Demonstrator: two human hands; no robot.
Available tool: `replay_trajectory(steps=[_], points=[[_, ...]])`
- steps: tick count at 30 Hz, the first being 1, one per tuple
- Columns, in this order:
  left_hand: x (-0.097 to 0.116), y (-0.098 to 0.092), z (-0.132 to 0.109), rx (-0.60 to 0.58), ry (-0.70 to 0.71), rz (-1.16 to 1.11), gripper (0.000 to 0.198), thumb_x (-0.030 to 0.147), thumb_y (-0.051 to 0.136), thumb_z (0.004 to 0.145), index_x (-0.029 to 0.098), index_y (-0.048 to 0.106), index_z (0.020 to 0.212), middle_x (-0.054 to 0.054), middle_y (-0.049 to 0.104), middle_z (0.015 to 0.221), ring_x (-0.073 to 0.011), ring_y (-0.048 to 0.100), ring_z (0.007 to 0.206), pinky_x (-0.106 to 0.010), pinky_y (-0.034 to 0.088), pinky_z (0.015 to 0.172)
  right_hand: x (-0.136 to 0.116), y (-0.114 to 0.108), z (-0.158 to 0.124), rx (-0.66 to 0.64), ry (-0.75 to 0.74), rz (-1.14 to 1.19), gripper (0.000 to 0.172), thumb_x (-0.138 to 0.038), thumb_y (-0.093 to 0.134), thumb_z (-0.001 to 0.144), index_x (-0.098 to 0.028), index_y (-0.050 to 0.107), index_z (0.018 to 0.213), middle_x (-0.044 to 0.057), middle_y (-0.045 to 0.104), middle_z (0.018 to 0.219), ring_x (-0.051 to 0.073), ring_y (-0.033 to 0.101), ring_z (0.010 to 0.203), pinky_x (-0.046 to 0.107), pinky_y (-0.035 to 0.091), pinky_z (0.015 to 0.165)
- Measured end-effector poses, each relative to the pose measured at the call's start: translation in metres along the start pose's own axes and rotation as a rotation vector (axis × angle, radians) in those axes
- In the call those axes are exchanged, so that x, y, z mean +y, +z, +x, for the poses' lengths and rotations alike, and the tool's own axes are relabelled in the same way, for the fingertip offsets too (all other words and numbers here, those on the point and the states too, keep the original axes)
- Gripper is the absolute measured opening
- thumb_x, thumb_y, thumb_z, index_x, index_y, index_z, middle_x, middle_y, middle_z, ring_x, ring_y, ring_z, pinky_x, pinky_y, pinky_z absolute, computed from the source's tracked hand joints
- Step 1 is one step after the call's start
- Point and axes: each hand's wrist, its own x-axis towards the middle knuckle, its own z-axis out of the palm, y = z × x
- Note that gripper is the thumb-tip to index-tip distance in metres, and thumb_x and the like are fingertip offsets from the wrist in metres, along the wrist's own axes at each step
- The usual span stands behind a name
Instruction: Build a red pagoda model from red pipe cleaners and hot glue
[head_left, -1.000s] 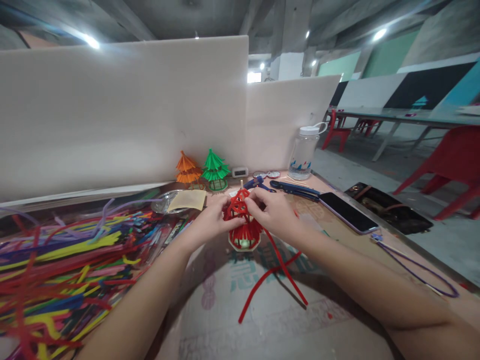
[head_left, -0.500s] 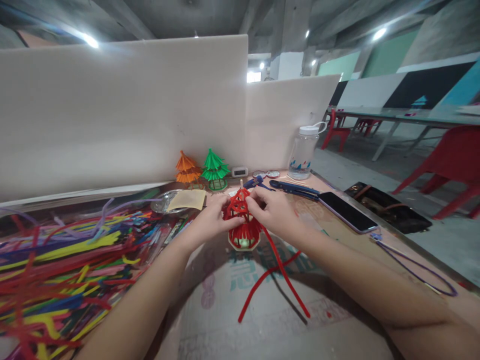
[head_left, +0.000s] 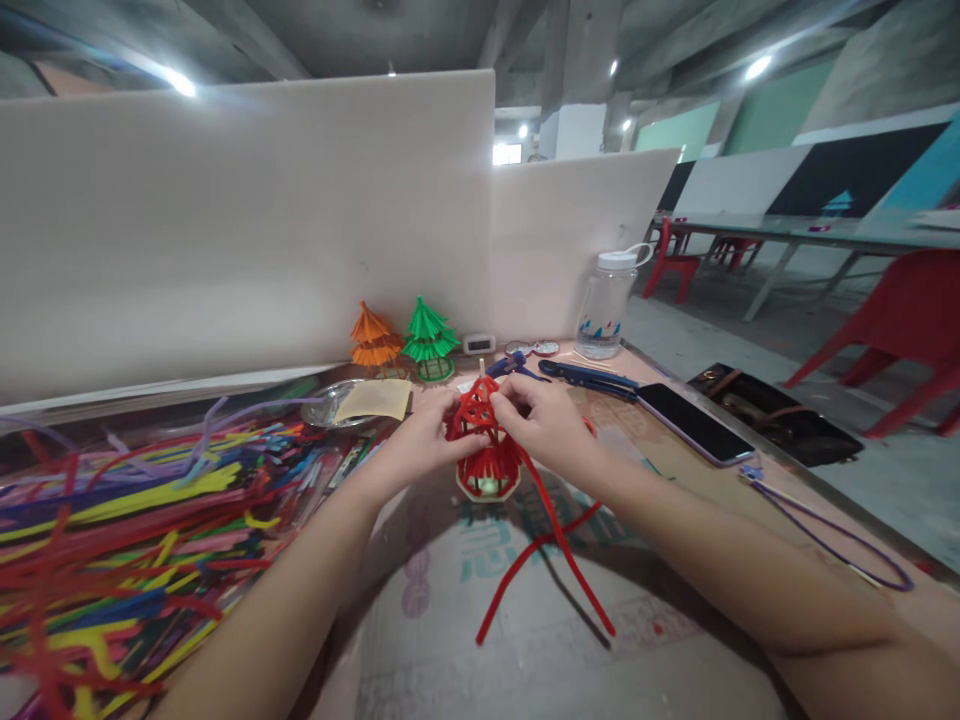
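A small red pagoda-shaped model [head_left: 489, 465] made of pipe cleaners stands upright on a pale base in front of me. My left hand [head_left: 442, 430] closes on its left side, the thumb lying across the front. On the upper right side, my right hand [head_left: 536, 415] pinches at the red frame with thumb and forefinger; its other fingers are curled. A long red pipe cleaner [head_left: 551, 510] trails from beneath my right hand onto the board, crossing another red strand [head_left: 506, 585]. The fingertips behind the model are hidden.
Many coloured pipe cleaners [head_left: 150, 540] lie heaped at left. Orange [head_left: 373, 335] and green [head_left: 430, 340] pagoda models stand at the back. Blue-handled pliers [head_left: 589, 378], a phone [head_left: 697, 424] and a water bottle [head_left: 602, 305] are to the right. A white partition [head_left: 247, 230] rises behind.
The trailing red pipe cleaner's lower end has shifted slightly left, and a red loop now shows beside my right wrist. Both hands stay at the model.
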Motion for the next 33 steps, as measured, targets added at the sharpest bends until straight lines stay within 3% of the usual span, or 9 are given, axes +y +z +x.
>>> replay_trajectory(steps=[6, 11, 14, 19, 27, 33], points=[[-0.002, 0.000, 0.000, -0.008, 0.017, -0.026, 0.054, 0.039, 0.071, 0.084, 0.022, 0.056, 0.133, -0.010, 0.057, 0.142, -0.0271, 0.055, 0.129, -0.043, 0.045, 0.108, -0.004, -0.001, -0.002, -0.022, 0.000, -0.063, 0.021, -0.029, 0.050, 0.092, -0.020, 0.053, 0.073, 0.000, 0.060, 0.066, 0.014, 0.051, 0.062, 0.026, 0.033, 0.060], [-0.005, -0.003, 0.000, 0.029, -0.013, 0.005, 0.058, 0.042, 0.072, 0.084, 0.021, 0.056, 0.135, -0.011, 0.061, 0.136, -0.0290, 0.055, 0.127, -0.044, 0.044, 0.108, -0.006, -0.014, 0.003, -0.071, 0.022, -0.190, 0.028, -0.040, 0.051, 0.094, -0.019, 0.056, 0.075, 0.000, 0.060, 0.067, 0.013, 0.050, 0.060, 0.027, 0.028, 0.058], [-0.002, -0.007, 0.000, 0.038, -0.057, 0.011, 0.055, 0.042, 0.071, 0.084, 0.019, 0.058, 0.132, -0.010, 0.065, 0.127, -0.0281, 0.059, 0.120, -0.043, 0.047, 0.104, -0.003, -0.025, 0.008, -0.229, 0.084, -0.200, 0.039, -0.045, 0.048, 0.095, -0.018, 0.061, 0.071, 0.000, 0.060, 0.063, 0.013, 0.049, 0.057, 0.027, 0.027, 0.056], [0.000, -0.009, 0.001, 0.053, -0.118, -0.017, 0.052, 0.041, 0.071, 0.082, 0.016, 0.059, 0.125, -0.010, 0.067, 0.120, -0.0281, 0.063, 0.114, -0.040, 0.051, 0.098, 0.005, -0.027, 0.012, -0.485, 0.125, 0.038, 0.040, -0.047, 0.055, 0.091, -0.015, 0.070, 0.073, 0.001, 0.065, 0.068, 0.013, 0.054, 0.061, 0.026, 0.033, 0.056], [-0.007, -0.009, 0.002, 0.032, -0.088, -0.054, 0.046, 0.041, 0.069, 0.083, 0.018, 0.060, 0.121, -0.009, 0.067, 0.123, -0.0270, 0.063, 0.114, -0.040, 0.050, 0.100, 0.011, -0.006, 0.009, -0.484, 0.200, 0.141, 0.035, -0.047, 0.061, 0.087, -0.015, 0.072, 0.080, 0.001, 0.066, 0.072, 0.015, 0.056, 0.066, 0.025, 0.036, 0.056], [-0.005, -0.010, 0.002, 0.047, -0.094, 0.031, 0.047, 0.040, 0.070, 0.081, 0.016, 0.060, 0.120, -0.010, 0.067, 0.120, -0.0278, 0.063, 0.113, -0.043, 0.048, 0.101, 0.010, -0.009, 0.009, -0.497, 0.198, 0.176, 0.027, -0.037, 0.060, 0.087, -0.015, 0.069, 0.075, 0.001, 0.064, 0.069, 0.014, 0.054, 0.064, 0.026, 0.038, 0.059]])
